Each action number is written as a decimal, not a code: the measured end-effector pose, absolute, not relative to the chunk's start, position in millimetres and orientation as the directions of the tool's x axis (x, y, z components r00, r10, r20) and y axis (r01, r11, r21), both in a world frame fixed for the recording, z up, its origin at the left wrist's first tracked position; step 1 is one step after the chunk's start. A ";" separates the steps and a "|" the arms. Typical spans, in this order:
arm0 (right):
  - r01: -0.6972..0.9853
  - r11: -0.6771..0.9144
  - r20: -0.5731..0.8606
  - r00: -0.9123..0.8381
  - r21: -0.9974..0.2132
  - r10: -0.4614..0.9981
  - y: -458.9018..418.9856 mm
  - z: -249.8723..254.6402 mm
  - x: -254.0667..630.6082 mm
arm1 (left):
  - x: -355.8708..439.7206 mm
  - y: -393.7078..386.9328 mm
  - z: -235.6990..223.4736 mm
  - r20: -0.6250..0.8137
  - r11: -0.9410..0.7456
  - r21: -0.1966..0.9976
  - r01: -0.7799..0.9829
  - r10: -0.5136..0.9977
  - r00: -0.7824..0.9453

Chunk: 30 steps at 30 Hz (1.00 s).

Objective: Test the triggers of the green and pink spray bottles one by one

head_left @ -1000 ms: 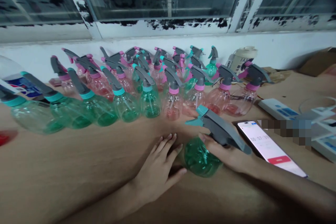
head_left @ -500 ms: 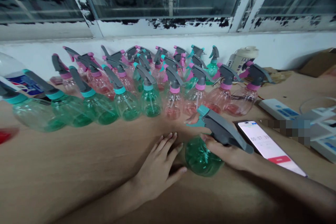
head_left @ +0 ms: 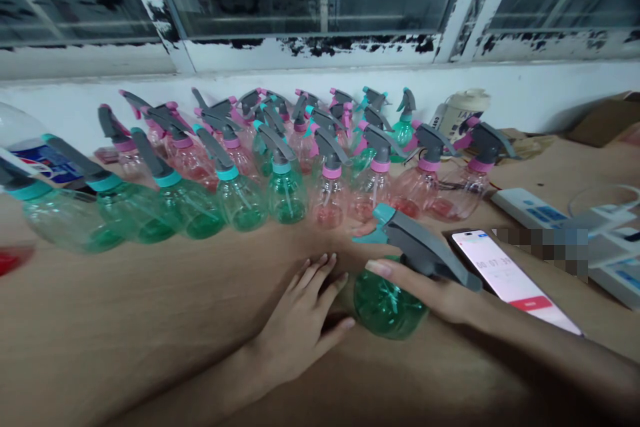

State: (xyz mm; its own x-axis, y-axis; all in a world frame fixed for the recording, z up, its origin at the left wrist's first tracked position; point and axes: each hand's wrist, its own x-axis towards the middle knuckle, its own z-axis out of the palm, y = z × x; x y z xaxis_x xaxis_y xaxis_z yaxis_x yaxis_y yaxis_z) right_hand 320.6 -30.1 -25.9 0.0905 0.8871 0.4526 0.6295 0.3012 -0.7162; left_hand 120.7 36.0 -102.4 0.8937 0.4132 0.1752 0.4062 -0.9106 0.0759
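My left hand point(head_left: 306, 328) lies flat on the wooden table with its fingers spread, just left of a green spray bottle point(head_left: 387, 310) and apart from it. That bottle stands upright near me, its grey trigger head with a teal nozzle angled to the right. My right hand point(head_left: 427, 285) is closed round the bottle's neck. Its thumb lies across the near side, and a fingertip shows behind the teal nozzle; the other fingers are hidden. Beyond stands a front row of green spray bottles point(head_left: 289, 197) and pink spray bottles point(head_left: 330, 203).
More spray bottles crowd behind the front row, towards the wall. Right of my hand lies a phone point(head_left: 515, 280) showing a timer. Power strips point(head_left: 530, 210) with cables are at the right. A cardboard box point(head_left: 603, 120) and a cream container point(head_left: 465, 110) stand at the back.
My right thumb has shifted up and left across the bottle's neck. The bottle stands almost where it was, and my left hand has not moved.
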 end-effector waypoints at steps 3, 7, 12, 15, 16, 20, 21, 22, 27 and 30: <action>0.687 0.288 0.483 0.105 -0.667 0.869 -29.6 -28.7 321.4 | 121.0 36.1 -102.1 0.177 -0.911 0.084 0.403 0.412 0.894; 0.728 0.281 0.533 0.134 -0.625 0.835 -30.0 -29.4 319.7 | 121.2 35.9 -101.8 0.193 -0.911 0.095 0.401 0.412 0.890; 0.700 0.272 0.511 0.153 -0.661 0.846 -31.0 -26.8 316.8 | 121.3 35.1 -101.1 0.176 -0.912 0.095 0.400 0.411 0.895; 0.663 0.271 0.481 0.153 -0.698 0.863 -30.5 -25.7 315.6 | 121.8 35.7 -100.8 0.166 -0.909 0.107 0.402 0.415 0.894; 0.650 0.278 0.477 0.148 -0.707 0.867 -30.1 -25.4 315.4 | 121.9 36.1 -100.7 0.166 -0.908 0.108 0.404 0.417 0.894; 0.606 0.318 0.478 0.119 -0.730 0.871 -29.6 -22.8 315.9 | 122.2 36.7 -100.0 0.162 -0.903 0.107 0.415 0.428 0.889; 0.596 0.324 0.475 0.112 -0.735 0.873 -30.0 -21.8 315.9 | 122.1 36.5 -99.7 0.160 -0.904 0.107 0.415 0.427 0.890; 0.592 0.323 0.473 0.113 -0.738 0.874 -30.6 -20.8 315.8 | 122.1 36.2 -99.6 0.158 -0.903 0.108 0.415 0.428 0.890; 0.610 0.335 0.506 0.126 -0.718 0.853 -35.4 -15.1 311.6 | 121.9 36.6 -100.5 0.143 -0.899 0.119 0.421 0.435 0.889; 0.533 0.366 0.474 0.075 -0.763 0.878 -37.4 -12.2 307.8 | 121.3 38.0 -99.6 0.153 -0.900 0.156 0.407 0.429 0.890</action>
